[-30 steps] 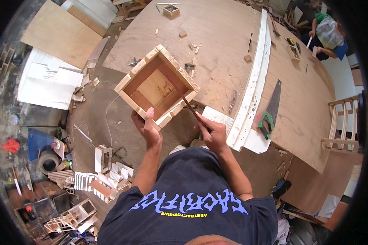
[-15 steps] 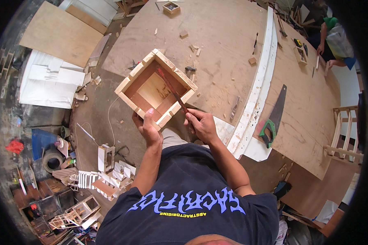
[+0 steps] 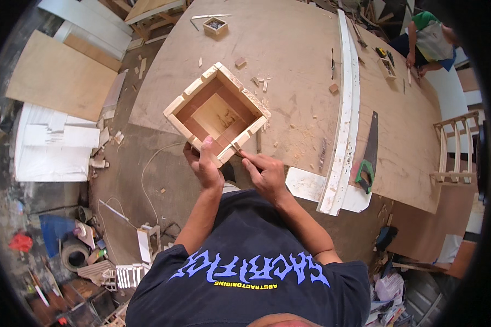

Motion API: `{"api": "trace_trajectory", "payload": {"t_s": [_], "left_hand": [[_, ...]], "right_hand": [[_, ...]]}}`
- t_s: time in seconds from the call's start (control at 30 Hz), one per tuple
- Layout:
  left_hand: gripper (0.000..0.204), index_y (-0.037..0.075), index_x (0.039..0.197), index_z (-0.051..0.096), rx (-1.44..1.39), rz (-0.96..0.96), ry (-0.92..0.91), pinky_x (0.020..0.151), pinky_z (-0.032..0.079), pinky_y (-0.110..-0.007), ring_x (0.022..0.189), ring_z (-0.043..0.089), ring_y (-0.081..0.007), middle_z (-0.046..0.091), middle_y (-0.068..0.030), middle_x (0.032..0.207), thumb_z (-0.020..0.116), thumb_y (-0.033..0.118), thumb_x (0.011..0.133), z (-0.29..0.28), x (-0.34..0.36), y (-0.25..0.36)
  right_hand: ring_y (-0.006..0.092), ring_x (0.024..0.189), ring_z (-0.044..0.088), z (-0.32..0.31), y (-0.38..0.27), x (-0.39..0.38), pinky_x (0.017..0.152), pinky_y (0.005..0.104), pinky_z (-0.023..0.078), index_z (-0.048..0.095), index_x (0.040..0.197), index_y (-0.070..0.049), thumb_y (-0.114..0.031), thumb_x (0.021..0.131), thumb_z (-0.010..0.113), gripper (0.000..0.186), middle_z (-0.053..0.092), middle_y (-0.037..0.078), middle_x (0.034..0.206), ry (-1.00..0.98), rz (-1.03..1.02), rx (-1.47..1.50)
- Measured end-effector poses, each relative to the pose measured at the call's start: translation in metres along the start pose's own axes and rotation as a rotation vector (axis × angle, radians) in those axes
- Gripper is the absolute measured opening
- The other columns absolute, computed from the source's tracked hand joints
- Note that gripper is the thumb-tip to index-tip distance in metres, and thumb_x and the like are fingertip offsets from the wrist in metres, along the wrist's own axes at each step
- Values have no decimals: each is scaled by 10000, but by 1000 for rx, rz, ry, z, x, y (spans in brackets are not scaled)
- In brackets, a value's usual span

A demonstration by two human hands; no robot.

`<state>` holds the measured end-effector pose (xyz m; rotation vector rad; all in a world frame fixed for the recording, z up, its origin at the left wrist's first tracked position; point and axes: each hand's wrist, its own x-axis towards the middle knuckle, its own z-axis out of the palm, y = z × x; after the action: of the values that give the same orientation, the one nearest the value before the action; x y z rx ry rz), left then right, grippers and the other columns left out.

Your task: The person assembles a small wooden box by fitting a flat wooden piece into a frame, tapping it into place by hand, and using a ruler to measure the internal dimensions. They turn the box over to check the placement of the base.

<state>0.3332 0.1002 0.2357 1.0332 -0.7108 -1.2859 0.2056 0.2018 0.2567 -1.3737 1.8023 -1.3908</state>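
My left hand (image 3: 204, 166) grips the near corner of an open square wooden box (image 3: 180, 103), its thumb over the rim. The box is tilted with its mouth up toward me; pale notched strips line its rim and brown panels form the inner walls. My right hand (image 3: 267, 174) is closed beside the box's near right side. Its fingers pinch a thin rusty file (image 3: 237, 147), of which only a short end shows at a notch in the rim; the rest is hidden by the hand and the box.
A large plywood worktop (image 3: 294, 65) lies ahead, with wood offcuts, sawdust and a small wooden box of dark bits (image 3: 215, 26). A white strip (image 3: 343, 109) crosses it; a green-handled handsaw (image 3: 370, 147) lies beyond. Another person (image 3: 433, 41) works at the far right. White boards (image 3: 54, 144) lie left.
The file, which lay long across the box's opening, is drawn back toward me, so only a bit shows at the rim. The box has shifted slightly right, and my view has moved.
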Motion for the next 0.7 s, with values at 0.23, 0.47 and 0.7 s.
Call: {"api": "trace_trajectory", "payload": {"t_s": [0.23,0.47,0.7], "left_hand": [[625,-23,1426,429,-72,-53,-90,1074,460,-381,1175,571,-226,556,-125,1292,765,146,927,-17,73,12],[504,15,1380,536,-78,-154,-185,1007,519,-371,1134,641,-233,623,-108,1287,740,162,942,-39,124,25],[528,12,1396,531,-78,-122,-211,1007,510,-368,1114,641,-229,632,-100,1255,745,162,938,-47,141,25]], "right_hand": [[363,684,678,50,-21,14,640,428,533,795,1187,-61,-136,958,734,248,694,192,805,53,41,-184],[109,561,560,106,-5,49,557,321,463,789,1217,-44,-189,1041,679,253,700,64,711,-47,324,217],[27,540,498,119,-15,69,478,214,374,775,1218,-12,-228,1094,619,293,621,-49,712,-191,597,531]]}}
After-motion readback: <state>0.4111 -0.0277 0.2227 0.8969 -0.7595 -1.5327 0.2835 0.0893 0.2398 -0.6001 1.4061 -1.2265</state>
